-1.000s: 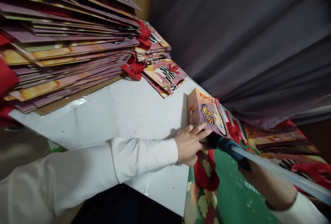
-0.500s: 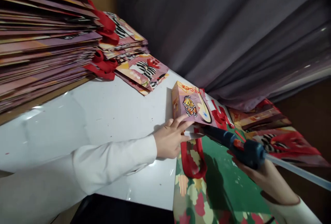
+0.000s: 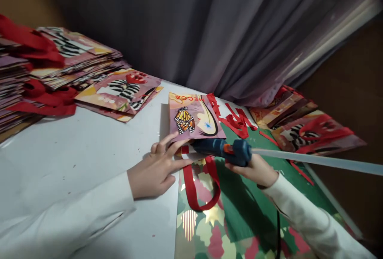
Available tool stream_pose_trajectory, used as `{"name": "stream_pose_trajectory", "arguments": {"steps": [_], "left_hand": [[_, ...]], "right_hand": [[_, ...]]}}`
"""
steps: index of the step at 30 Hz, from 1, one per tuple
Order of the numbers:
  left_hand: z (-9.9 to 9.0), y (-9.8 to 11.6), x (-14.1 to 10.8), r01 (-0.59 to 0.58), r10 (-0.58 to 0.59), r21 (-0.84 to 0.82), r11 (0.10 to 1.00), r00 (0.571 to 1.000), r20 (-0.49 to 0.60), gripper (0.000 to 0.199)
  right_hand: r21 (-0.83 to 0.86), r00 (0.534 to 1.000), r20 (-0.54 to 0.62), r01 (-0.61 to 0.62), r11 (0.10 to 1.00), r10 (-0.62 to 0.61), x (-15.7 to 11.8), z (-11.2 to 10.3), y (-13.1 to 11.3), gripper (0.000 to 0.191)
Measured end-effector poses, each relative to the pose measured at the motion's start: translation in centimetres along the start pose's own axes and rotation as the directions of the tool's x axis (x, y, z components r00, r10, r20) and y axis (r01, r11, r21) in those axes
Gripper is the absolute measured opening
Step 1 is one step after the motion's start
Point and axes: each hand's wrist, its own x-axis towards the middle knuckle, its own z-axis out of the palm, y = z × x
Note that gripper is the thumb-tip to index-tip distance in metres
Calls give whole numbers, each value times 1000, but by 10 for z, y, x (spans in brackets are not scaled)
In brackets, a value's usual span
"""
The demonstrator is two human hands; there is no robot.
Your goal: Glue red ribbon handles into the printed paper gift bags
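A small pink and yellow paper bag [image 3: 194, 111] with a butterfly print lies with its mouth towards me. My left hand [image 3: 151, 171] is at that mouth, fingers spread, fingertips touching its upper panel and the white inner flap below. My right hand [image 3: 255, 169] grips a dark blue glue gun [image 3: 235, 149], partly hiding its handle. The gun's nozzle end reaches to the bag's opening, where its tip is hidden. From its rear sticks a long translucent glue stick [image 3: 314, 159]. A red ribbon handle [image 3: 190, 195] loops down from the mouth.
Green patterned sheet material [image 3: 200, 243] lies under the bag on the white table [image 3: 107, 147]. Stacked bags with red ribbons [image 3: 98, 57] stand at left, with another printed bag [image 3: 125, 91] beside them. More bags [image 3: 317, 131] lie right. A grey curtain [image 3: 179, 31] hangs behind.
The view has swung right, so the bag and both hands appear further left. My left hand stays at the bag's mouth, and the glue gun stays in my right hand, now more level in view.
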Motion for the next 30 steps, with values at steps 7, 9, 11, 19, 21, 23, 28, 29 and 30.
{"name": "stream_pose_trajectory", "arguments": {"steps": [7, 9, 11, 19, 21, 23, 28, 29, 30], "left_hand": [[4, -12, -1, -63, 64, 18, 998, 998, -8, 70], [3, -13, -1, -79, 79, 30, 996, 997, -3, 71], [3, -13, -1, -87, 87, 40, 995, 996, 13, 72], [2, -13, 0, -81, 80, 64, 995, 996, 30, 72], [1, -13, 0, -80, 78, 63, 995, 996, 35, 72], [1, -13, 0, -82, 80, 62, 995, 996, 39, 73], [1, -12, -1, -84, 81, 70, 994, 996, 50, 76], [1, -12, -1, -81, 78, 67, 994, 996, 53, 76], [1, -12, -1, -74, 71, 63, 995, 996, 57, 75]], "right_hand": [[94, 987, 103, 115, 989, -124, 26, 10, 1, 39], [122, 977, 131, 156, 980, -171, 30, 12, 2, 41], [147, 964, 146, 201, 968, -222, 34, 13, 3, 40], [172, 946, 188, 232, 957, -263, 45, 13, 4, 33], [160, 947, 174, 243, 957, -269, 44, 11, 4, 33], [134, 955, 166, 226, 965, -247, 41, 9, 5, 31], [75, 971, 114, 203, 976, -210, 32, 2, 5, 31], [69, 970, 108, 211, 975, -217, 31, 1, 5, 31], [66, 969, 105, 216, 974, -222, 30, 1, 5, 30]]}}
